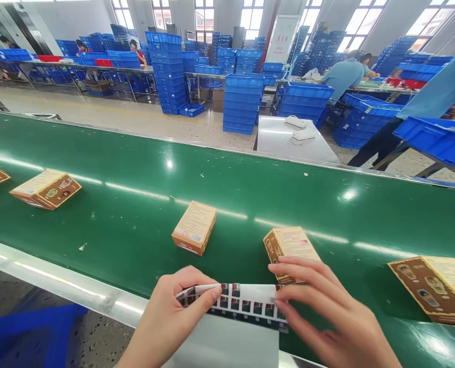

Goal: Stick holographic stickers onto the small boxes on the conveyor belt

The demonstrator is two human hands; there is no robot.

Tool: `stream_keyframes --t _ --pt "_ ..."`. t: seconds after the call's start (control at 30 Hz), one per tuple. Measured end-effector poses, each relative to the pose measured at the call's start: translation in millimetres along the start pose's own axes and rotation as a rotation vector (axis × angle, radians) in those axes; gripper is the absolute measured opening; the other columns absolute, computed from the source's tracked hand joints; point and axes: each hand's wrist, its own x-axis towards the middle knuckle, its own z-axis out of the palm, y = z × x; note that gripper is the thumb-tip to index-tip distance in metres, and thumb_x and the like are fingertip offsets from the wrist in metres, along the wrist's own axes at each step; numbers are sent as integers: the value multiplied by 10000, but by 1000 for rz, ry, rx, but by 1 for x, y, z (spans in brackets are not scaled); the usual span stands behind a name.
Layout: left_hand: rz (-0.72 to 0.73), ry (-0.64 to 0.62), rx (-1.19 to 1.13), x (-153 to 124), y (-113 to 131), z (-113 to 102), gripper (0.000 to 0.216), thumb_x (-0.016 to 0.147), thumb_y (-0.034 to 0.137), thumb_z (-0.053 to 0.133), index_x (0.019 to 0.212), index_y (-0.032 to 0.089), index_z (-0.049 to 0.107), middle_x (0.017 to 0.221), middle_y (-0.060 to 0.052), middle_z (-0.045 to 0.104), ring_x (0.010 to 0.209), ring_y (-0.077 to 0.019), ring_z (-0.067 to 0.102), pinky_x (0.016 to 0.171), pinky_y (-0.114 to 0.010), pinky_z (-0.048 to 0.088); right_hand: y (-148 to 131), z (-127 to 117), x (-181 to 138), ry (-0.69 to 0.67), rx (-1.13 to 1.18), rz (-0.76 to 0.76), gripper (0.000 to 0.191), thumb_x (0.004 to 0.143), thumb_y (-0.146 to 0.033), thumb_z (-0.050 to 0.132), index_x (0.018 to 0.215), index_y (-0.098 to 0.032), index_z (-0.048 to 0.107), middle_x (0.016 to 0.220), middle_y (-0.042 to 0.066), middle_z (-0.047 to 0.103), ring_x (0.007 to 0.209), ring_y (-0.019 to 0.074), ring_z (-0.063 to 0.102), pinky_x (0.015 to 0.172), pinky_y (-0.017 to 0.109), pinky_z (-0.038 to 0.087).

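Left hand (185,304): thumb on the near face of a bent white sheet with rows of small dark-and-red squares (246,305), other fingers folded behind it; clamped on its left part. The sheet is held above the near edge of a long, flat green conveyor belt (116,217), low in the view and between the two hands. A pale grey flat surface (235,340) shows directly below it; cannot tell whether the two are joined.

Right hand (330,314): upper fingers spread apart, index fingertip and thumb close together at the right edge of the sheet. Cannot tell whether they pinch it.

On the belt: a brown-and-cream cardboard box with printed text (194,225), just beyond the sheet, tilted relative to the belt edge. A second brown-and-cream box (294,240) lies behind the right fingers, partly covered by them. A third box with round printed figures (430,289) lies further right; two more boxes at far left, one cut by the frame.

Beyond the belt: a bare-topped metal table (288,153) bearing pale flat pieces (298,128), and tall stacks of blue plastic crates (166,71).
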Motion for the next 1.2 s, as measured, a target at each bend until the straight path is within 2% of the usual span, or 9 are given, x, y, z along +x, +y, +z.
stream_keyframes --t 0.07,0.13,0.3,0.43,0.53,0.6,0.7,0.9,1.2 --pt "112 15 37 1 -5 -7 223 890 360 677 762 239 815 1049 -77 798 1038 -293 677 904 -399 548 8 6 12 29 277 270 97 994 -248 592 1021 -295 673 1214 49 740 1128 253 701 918 391 597" --pt "190 -7 80 1 -9 -12 195 880 340 691 754 270 822 1295 -72 732 1254 -344 581 1065 -521 470 17 21 29 18 557 496 234 1025 -357 540 1242 -304 607 1286 73 708 1134 237 706 946 398 594" --pt "200 -86 134 -2 -18 -13 151 883 352 711 810 326 841 1597 22 460 1537 -383 263 1206 -648 279 40 73 80 -1 897 632 652 935 -428 657 1500 -283 367 1504 148 521 1252 253 633 1077 464 493" --pt "181 -55 219 3 -25 -12 161 894 310 691 828 322 837 1653 70 321 1576 -390 112 1215 -698 191 52 94 105 51 930 617 685 867 -413 728 1471 -297 425 1489 133 538 1169 259 681 1081 472 470" --pt "200 -36 312 11 -29 -11 183 900 259 669 833 310 832 1658 74 284 1579 -386 68 1221 -722 28 56 96 109 86 922 644 461 850 -425 738 1267 -262 624 1390 108 630 1116 267 697 1062 467 468" --pt "200 -74 284 15 -30 -9 179 897 245 671 843 301 831 1649 59 311 1574 -377 117 1237 -688 111 55 96 106 105 914 683 299 832 -453 744 1023 -224 724 1266 105 707 1099 282 691 1033 456 480" --pt "177 -128 189 18 -29 -4 175 896 232 673 862 291 834 1638 41 347 1559 -356 212 1214 -589 327 49 98 100 145 915 744 279 785 -483 761 789 -205 735 1141 108 757 1083 300 682 990 439 502" --pt "166 -164 179 18 -19 9 178 889 214 679 846 289 835 1621 50 374 1559 -348 222 1205 -560 366 39 99 89 255 874 836 279 761 -480 756 755 -202 736 1134 108 752 1104 310 658 1005 443 468" --pt "180 -215 161 19 -11 26 164 877 205 691 855 289 830 1628 80 338 1566 -352 191 1224 -580 326 42 90 74 269 697 815 333 798 -534 688 786 -202 667 1230 140 687 969 301 697 742 393 576"
